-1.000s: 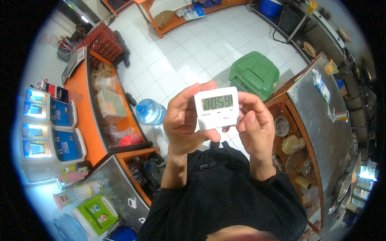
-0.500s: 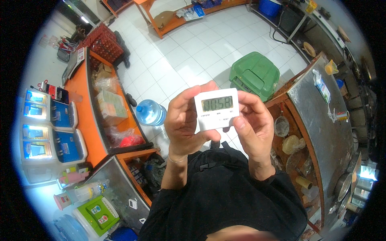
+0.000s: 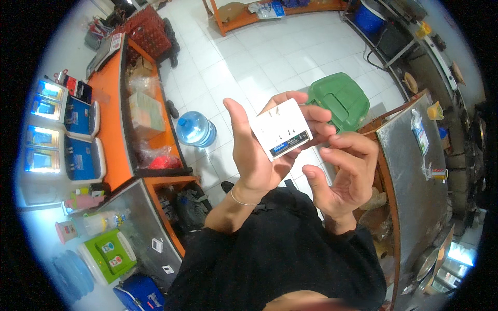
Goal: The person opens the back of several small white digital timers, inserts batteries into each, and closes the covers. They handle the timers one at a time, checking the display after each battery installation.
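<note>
In my left hand (image 3: 254, 150) lies a small white digital timer (image 3: 277, 122), turned so its back faces up. A dark battery (image 3: 289, 144) with a blue part shows along its lower edge. My left fingers reach behind and beyond the timer, while the thumb stands free on the near-left side. Just right of it, my right hand (image 3: 346, 181) is raised with fingers bent and apart, holding nothing that I can see. The timer's display side is hidden.
On the white tiled floor stand a blue water jug (image 3: 196, 128) and a green lidded bin (image 3: 340, 101). An orange counter (image 3: 110, 109) runs along the left. To the right is a metal-topped table (image 3: 410, 171) with shelves below. A metal surface (image 3: 140, 220) lies lower left.
The timer has been flipped from its display side to its back. Both hands gripped it before; my right hand has let go and moved slightly right and down.
</note>
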### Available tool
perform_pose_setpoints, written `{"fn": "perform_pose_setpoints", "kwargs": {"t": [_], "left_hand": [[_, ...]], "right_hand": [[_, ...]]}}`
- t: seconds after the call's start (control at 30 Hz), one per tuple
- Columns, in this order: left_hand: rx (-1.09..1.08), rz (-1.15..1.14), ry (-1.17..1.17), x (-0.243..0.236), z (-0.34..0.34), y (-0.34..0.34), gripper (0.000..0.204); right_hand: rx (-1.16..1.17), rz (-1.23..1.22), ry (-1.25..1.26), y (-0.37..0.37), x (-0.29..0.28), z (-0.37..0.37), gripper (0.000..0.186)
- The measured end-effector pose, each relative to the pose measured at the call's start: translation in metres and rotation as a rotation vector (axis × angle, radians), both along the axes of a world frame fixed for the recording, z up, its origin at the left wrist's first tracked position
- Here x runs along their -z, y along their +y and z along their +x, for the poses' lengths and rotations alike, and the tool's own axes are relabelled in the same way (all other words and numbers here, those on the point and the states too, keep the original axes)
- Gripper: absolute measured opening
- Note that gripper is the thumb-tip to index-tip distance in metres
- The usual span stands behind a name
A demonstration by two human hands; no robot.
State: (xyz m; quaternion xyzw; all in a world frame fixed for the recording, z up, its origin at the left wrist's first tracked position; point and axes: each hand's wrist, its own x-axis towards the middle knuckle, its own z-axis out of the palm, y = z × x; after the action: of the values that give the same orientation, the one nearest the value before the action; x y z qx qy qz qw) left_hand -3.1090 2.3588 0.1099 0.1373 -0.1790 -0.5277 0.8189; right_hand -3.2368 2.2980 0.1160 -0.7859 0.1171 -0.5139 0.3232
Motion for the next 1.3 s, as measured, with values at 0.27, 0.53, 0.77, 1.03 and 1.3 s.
{"fn": "perform_pose_setpoints", "kwargs": {"t": [0.27, 0.53, 0.77, 1.03, 1.3], "left_hand": [[0.175, 0.095, 0.127, -0.01, -0.001, 0.006, 0.092], [0.137, 0.227, 0.042, -0.021, -0.004, 0.014, 0.09], [0.13, 0.359, 0.002, -0.023, -0.01, 0.02, 0.079], [0.178, 0.172, 0.081, -0.014, -0.008, 0.039, 0.067], [0.154, 0.275, -0.117, -0.003, -0.013, 0.022, 0.067]], "right_hand": [[0.0, -0.538, 0.294, -0.021, -0.008, 0.001, 0.03], [-0.149, -0.796, 0.22, -0.034, -0.02, 0.017, 0.037], [-0.312, -0.877, 0.242, -0.043, -0.029, 0.023, 0.048], [-0.515, -0.863, 0.222, -0.047, -0.027, 0.036, 0.051], [-0.611, -0.798, 0.403, -0.047, -0.03, 0.031, 0.026]]}}
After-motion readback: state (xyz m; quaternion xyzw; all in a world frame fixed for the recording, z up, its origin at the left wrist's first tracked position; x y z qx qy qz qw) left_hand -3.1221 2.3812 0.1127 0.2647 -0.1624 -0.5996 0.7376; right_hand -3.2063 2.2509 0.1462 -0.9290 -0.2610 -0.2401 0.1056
